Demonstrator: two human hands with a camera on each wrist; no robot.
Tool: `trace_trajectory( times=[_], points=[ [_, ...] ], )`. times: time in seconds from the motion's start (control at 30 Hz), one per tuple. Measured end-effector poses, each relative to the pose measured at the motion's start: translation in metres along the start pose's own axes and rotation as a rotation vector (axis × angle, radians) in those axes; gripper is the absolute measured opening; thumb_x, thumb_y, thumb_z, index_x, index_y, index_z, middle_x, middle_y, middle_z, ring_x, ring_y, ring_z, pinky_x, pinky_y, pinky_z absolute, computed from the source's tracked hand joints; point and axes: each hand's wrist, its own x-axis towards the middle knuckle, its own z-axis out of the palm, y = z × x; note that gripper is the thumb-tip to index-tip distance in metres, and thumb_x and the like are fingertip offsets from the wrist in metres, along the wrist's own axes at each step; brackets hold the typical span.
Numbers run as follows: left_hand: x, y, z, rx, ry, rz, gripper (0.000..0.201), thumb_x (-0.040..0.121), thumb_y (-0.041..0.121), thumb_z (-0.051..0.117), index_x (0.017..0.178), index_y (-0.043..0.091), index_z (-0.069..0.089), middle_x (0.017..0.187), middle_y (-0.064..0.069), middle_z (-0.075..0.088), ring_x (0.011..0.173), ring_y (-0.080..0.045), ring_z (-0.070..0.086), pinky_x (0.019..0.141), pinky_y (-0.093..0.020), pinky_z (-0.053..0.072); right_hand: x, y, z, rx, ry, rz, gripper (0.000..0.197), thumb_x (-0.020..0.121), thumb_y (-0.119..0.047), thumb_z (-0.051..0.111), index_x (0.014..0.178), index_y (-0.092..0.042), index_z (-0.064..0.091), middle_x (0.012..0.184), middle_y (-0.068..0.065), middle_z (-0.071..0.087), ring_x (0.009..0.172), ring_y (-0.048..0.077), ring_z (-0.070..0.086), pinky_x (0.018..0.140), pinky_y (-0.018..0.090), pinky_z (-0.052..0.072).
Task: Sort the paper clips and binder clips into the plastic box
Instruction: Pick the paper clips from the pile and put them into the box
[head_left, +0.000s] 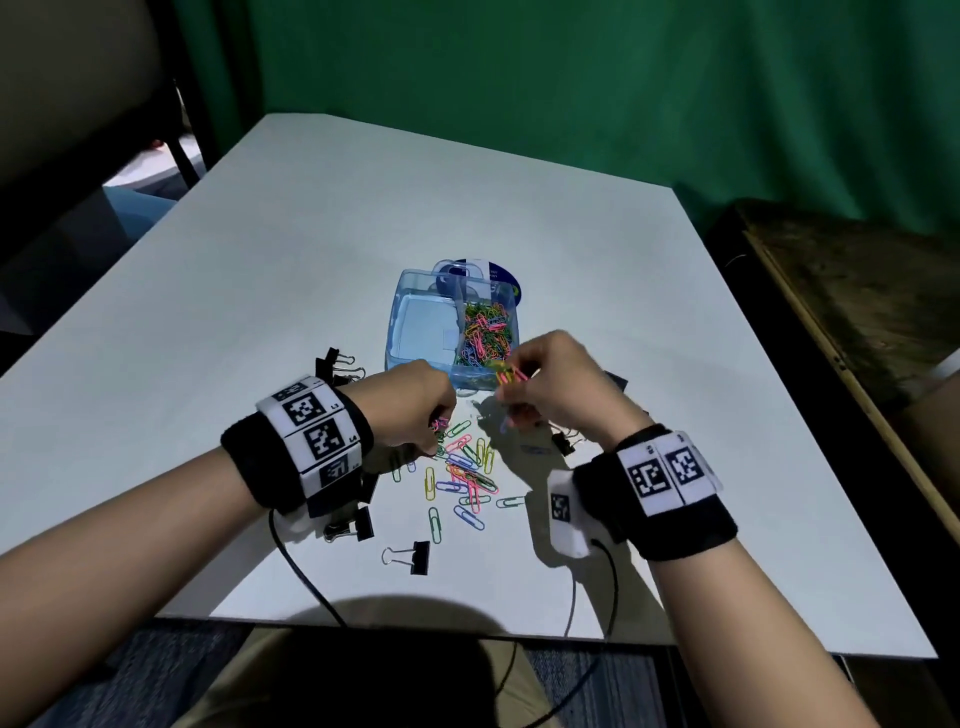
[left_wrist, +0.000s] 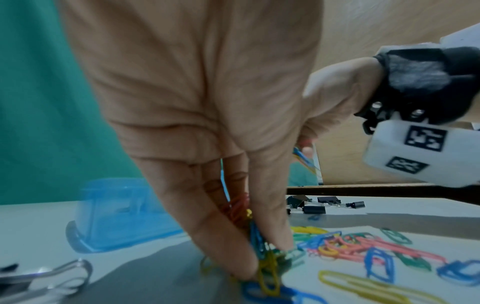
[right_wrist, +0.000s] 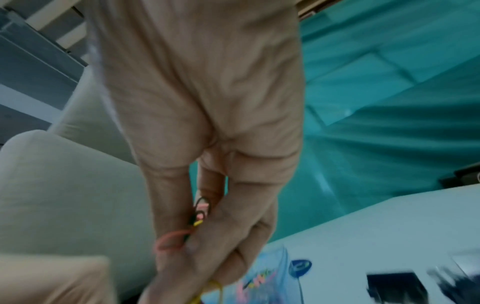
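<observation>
Hands (head_left: 410, 400) (head_left: 550, 384) hide gripped paper clips (left_wrist: 262, 246); right-wrist view blurred.

Loose paper clips (head_left: 462, 475) lie before the plastic box (head_left: 415, 317)

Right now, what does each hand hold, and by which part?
Left hand: a bunch of coloured paper clips, pinched at the fingertips. Right hand: more coloured clips, pinched likewise; which part cannot be told.

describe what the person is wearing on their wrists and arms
Both forearms are bare, no sleeves. Each wrist has a black band carrying white blocks printed with black square marker codes. A thin dark cable trails from each wrist toward the body.
</observation>
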Motion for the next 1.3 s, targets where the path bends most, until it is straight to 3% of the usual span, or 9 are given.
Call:
trace_trajectory(
  times=[0.13,0.23,0.47,0.63,0.73,0.97,1.1,1.2,1.3],
  points=[
    [0.0,-0.003,-0.003,-0.047,0.016,-0.007,0.026,0.073,0.019,0.077,0.063,0.019,0.052,0.063,0.006,0.048,0.07,-0.018,0.05,0.05,-0.022,0.032,0.033,-0.012,-0.013,0.139,0.151,0.015,0.022,0.079,0.001,0.072,0.098,0.006,0.063,0.094,0.022,0.064,0.052,0.027,0.068,0.054,0.035,0.06],
    [-0.002,-0.004,-0.005,-0.098,0.012,-0.004,0.017,0.072,0.018,0.077,0.07,0.015,0.06,0.072,0.0,0.059,0.07,-0.018,0.054,0.056,-0.025,0.038,0.056,-0.018,-0.008,0.207,0.201,0.052,0.014,0.078,0.005,0.072,0.086,0.003,0.061,0.099,0.024,0.062,0.056,0.029,0.067,0.051,0.031,0.058],
    [-0.007,-0.013,-0.021,-0.23,0.059,-0.004,0.017,0.071,0.017,0.079,0.07,0.009,0.064,0.064,0.0,0.065,0.057,-0.007,0.059,0.06,-0.025,0.046,0.071,-0.012,-0.003,-0.01,0.344,-0.049,0.018,0.08,0.001,0.063,0.098,0.003,0.069,0.094,0.015,0.068,0.088,0.027,0.062,0.081,0.034,0.054],
    [-0.004,-0.015,-0.048,-0.346,0.158,-0.012,0.017,0.072,0.013,0.079,0.068,0.01,0.063,0.054,0.009,0.059,0.042,0.003,0.054,0.048,-0.007,0.041,0.06,-0.014,0.008,-0.36,0.111,-0.156,0.028,0.073,0.006,0.045,0.074,-0.007,0.069,0.089,0.018,0.07,0.088,0.033,0.063,0.077,0.036,0.053],
    [0.004,-0.015,-0.066,-0.422,0.199,-0.023,0.018,0.074,0.007,0.077,0.07,0.005,0.06,0.058,0.002,0.06,0.044,-0.001,0.06,0.055,-0.019,0.053,0.062,-0.012,0.015,-0.474,-0.018,-0.108,0.023,0.07,0.003,0.043,0.064,-0.013,0.059,0.078,0.015,0.06,0.086,0.038,0.061,0.069,0.036,0.046],
    [0.036,-0.006,-0.089,-0.584,0.325,-0.006,0.017,0.075,0.004,0.077,0.069,0.009,0.061,0.068,-0.008,0.064,0.047,-0.007,0.065,0.054,-0.02,0.058,0.051,-0.006,-0.009,-0.31,0.205,-0.194,0.044,0.083,0.004,0.042,0.117,-0.009,0.067,0.127,0.015,0.062,0.117,0.028,0.057,0.097,0.031,0.045],
    [0.066,0.003,-0.086,-0.584,0.416,-0.048,0.014,0.074,0.007,0.078,0.076,0.005,0.064,0.066,-0.007,0.063,0.05,-0.014,0.063,0.052,-0.023,0.059,0.032,-0.002,-0.022,-0.22,0.25,-0.231,0.044,0.085,0.004,0.042,0.118,-0.012,0.066,0.131,0.009,0.061,0.062,-0.003,0.047,0.07,0.02,0.039],
    [0.078,0.004,-0.079,-0.62,0.461,-0.075,0.018,0.073,0.005,0.078,0.086,-0.002,0.066,0.079,-0.017,0.067,0.054,-0.02,0.062,0.061,-0.034,0.06,0.017,0.0,-0.026,-0.227,0.233,-0.229,0.042,0.086,0.003,0.042,0.12,-0.012,0.064,0.13,0.008,0.061,0.052,-0.01,0.039,0.07,0.019,0.037],
    [0.077,-0.001,-0.078,-0.617,0.513,-0.103,0.026,0.075,0.006,0.076,0.096,-0.005,0.066,0.097,-0.021,0.068,0.058,-0.023,0.062,0.07,-0.044,0.06,0.003,-0.001,-0.025,-0.246,0.226,-0.239,0.041,0.086,0.003,0.044,0.119,-0.01,0.064,0.129,0.006,0.062,0.092,0.004,0.062,0.086,0.021,0.042]
  ],
)
